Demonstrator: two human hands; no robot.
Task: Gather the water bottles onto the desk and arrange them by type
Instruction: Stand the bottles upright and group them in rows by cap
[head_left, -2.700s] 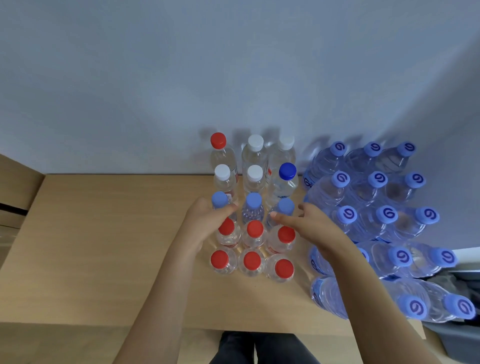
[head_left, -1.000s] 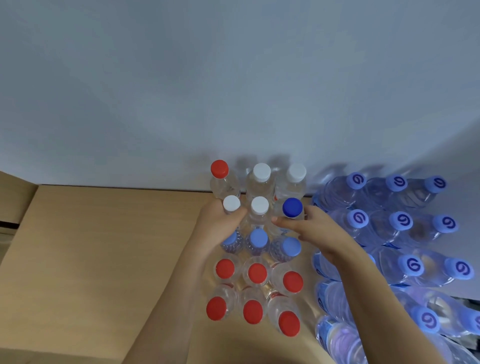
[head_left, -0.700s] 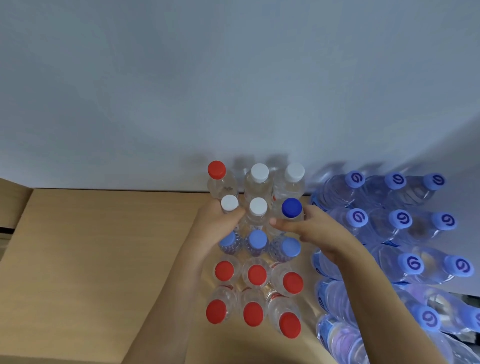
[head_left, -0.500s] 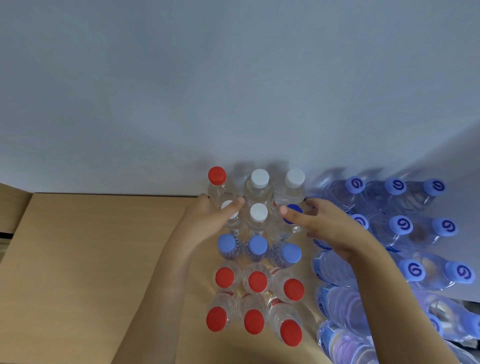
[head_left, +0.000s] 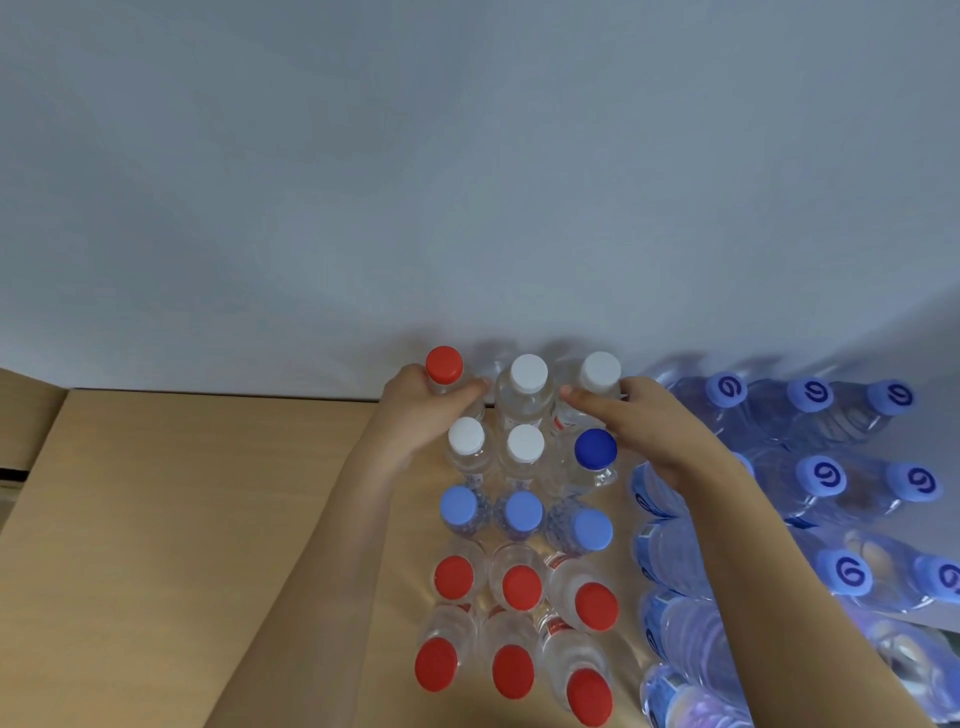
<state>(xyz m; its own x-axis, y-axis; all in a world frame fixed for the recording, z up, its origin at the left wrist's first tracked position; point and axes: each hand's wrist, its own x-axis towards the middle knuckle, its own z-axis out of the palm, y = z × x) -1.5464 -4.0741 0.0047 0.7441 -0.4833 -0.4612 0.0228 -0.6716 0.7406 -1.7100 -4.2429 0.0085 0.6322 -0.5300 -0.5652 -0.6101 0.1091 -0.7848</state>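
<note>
**Both hands at the back row of bottles**

The left hand (head_left: 415, 410) reached to the far row of small bottles on the desk (head_left: 182, 519), its fingers curled round the red-capped bottle (head_left: 444, 366) at the row's left end, the thumb lying across that bottle's near side toward the middle. The right hand (head_left: 649, 426) met the same row from the other end, with its thumb stretched toward the white-capped bottle in the middle (head_left: 528, 374) and its fingers wrapped behind the white-capped bottle on the right (head_left: 600, 371); how tightly those fingers held could not be told, since the back of the hand hid them.

Just nearer than the fingers of both hands stood a row of two white-capped bottles (head_left: 496, 444) and one dark-blue-capped bottle (head_left: 596, 449), the last sitting directly under the right hand's thumb and leaning a little. Nearer still came a row of three light-blue-capped bottles (head_left: 522, 512), then two rows of three red-capped bottles (head_left: 519, 629), all standing close together.

Beyond the right hand's wrist, to its outer side, a mass of larger bottles with light-blue printed caps (head_left: 826, 475) stood packed together against the pale wall (head_left: 467, 182). Past the left hand's outer side the desk ran to a wooden piece (head_left: 26, 415) at the picture's edge.
</note>
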